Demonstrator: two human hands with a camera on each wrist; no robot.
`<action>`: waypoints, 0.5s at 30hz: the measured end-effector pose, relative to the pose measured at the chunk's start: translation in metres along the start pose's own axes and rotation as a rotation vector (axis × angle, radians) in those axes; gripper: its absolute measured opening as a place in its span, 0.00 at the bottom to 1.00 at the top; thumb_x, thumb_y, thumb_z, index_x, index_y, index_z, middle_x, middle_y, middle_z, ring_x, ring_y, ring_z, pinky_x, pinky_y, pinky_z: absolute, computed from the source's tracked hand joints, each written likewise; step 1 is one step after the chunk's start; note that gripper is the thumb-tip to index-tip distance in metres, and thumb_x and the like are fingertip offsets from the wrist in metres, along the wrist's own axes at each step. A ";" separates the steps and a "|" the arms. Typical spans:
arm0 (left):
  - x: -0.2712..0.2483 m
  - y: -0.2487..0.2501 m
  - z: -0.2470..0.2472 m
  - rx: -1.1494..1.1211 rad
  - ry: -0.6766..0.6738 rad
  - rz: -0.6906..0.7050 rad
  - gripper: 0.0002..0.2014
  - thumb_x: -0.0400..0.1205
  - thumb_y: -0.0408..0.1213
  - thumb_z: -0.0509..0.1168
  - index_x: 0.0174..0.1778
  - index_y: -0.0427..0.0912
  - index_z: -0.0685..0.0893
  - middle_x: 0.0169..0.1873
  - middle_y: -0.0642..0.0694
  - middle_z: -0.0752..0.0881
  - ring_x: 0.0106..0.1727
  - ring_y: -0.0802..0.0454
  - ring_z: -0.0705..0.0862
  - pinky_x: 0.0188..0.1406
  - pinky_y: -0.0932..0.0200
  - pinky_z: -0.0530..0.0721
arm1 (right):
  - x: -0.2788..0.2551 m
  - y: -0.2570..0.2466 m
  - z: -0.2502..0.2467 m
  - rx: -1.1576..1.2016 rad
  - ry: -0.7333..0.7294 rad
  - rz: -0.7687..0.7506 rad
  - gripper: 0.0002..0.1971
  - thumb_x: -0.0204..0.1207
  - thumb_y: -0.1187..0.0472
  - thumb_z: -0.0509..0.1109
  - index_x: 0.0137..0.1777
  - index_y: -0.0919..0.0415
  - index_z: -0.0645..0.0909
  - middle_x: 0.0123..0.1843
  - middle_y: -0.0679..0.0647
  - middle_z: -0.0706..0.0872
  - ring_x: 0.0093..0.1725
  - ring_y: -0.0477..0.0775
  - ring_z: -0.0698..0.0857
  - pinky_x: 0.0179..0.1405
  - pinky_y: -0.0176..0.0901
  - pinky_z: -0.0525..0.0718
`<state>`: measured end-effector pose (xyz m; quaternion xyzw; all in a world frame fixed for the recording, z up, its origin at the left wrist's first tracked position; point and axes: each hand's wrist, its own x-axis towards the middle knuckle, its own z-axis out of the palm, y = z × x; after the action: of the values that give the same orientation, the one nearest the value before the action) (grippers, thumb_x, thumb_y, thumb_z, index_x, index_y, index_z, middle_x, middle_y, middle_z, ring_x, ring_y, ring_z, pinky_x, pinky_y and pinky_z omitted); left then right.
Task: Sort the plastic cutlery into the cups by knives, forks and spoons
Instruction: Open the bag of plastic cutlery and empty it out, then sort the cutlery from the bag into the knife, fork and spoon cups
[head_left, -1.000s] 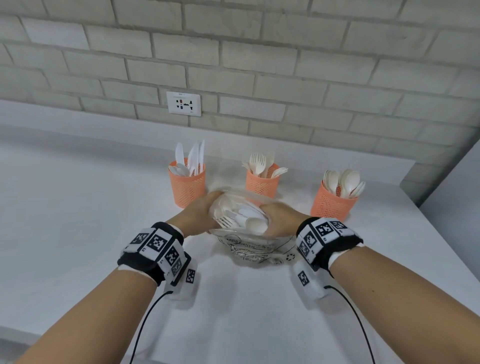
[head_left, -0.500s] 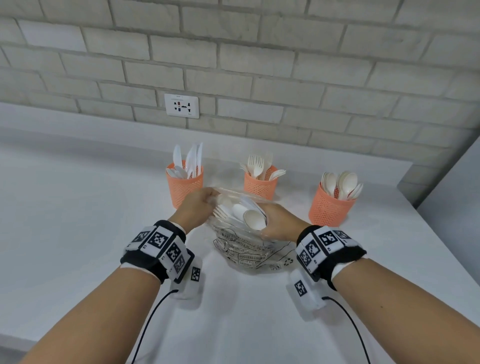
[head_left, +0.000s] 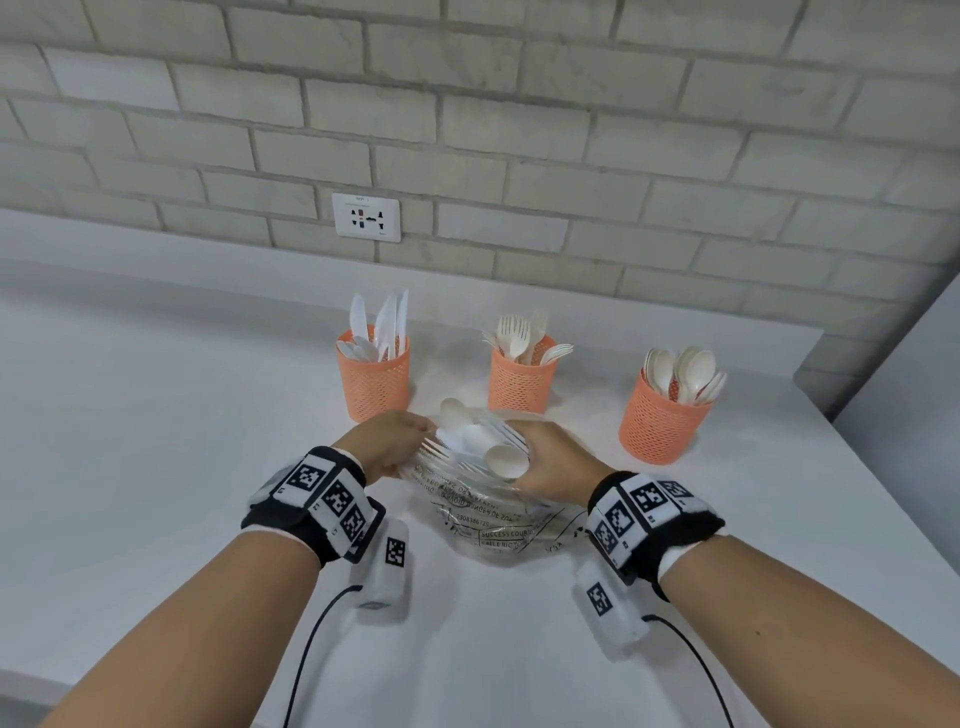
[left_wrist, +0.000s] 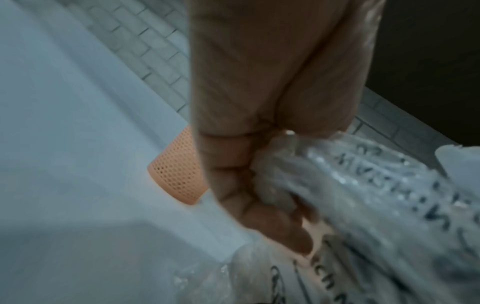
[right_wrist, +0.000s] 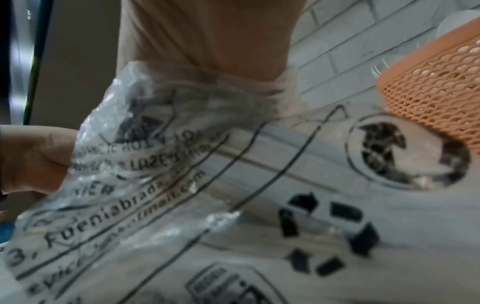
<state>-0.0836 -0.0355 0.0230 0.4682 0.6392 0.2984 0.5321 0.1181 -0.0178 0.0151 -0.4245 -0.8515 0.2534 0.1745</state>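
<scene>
Three orange mesh cups stand in a row toward the back of the white desk (head_left: 156, 441): the knife cup (head_left: 374, 382) on the left, the fork cup (head_left: 521, 382) in the middle, the spoon cup (head_left: 662, 423) on the right, each with cutlery sticking up above its rim. Bare desk shows in the gaps between them. Just in front of the knife and fork cups a clear printed bag (head_left: 498, 525) of cutlery, held at both sides by the left hand (head_left: 387, 441) and right hand (head_left: 558, 460), blocks the near approach. The spoon cup is open from the front. Behind the row runs the brick wall (head_left: 519, 130), and a grey panel (head_left: 909, 415) closes the right side; wide bare desk lies to the left
</scene>
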 end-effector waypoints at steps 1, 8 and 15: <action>0.000 0.000 -0.001 -0.001 -0.019 0.057 0.10 0.84 0.31 0.58 0.44 0.40 0.85 0.36 0.44 0.85 0.32 0.51 0.81 0.30 0.62 0.80 | 0.001 -0.001 -0.001 -0.003 0.005 -0.005 0.30 0.68 0.51 0.78 0.69 0.60 0.77 0.64 0.53 0.85 0.63 0.54 0.82 0.63 0.46 0.80; 0.002 0.004 -0.003 -0.369 -0.154 0.101 0.12 0.83 0.25 0.56 0.50 0.39 0.85 0.30 0.46 0.91 0.28 0.55 0.88 0.28 0.63 0.87 | 0.003 -0.013 0.000 0.103 0.009 0.029 0.27 0.70 0.59 0.76 0.66 0.63 0.72 0.53 0.53 0.83 0.52 0.52 0.81 0.51 0.40 0.78; -0.008 0.003 -0.011 -0.159 -0.089 0.218 0.12 0.82 0.29 0.62 0.58 0.46 0.82 0.35 0.49 0.85 0.31 0.57 0.81 0.31 0.66 0.80 | 0.002 -0.001 -0.013 0.289 0.160 0.100 0.18 0.62 0.69 0.79 0.49 0.54 0.80 0.42 0.46 0.85 0.43 0.45 0.84 0.40 0.33 0.78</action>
<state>-0.0931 -0.0404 0.0318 0.5039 0.5347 0.3832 0.5598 0.1230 -0.0133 0.0269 -0.4558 -0.7673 0.3472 0.2882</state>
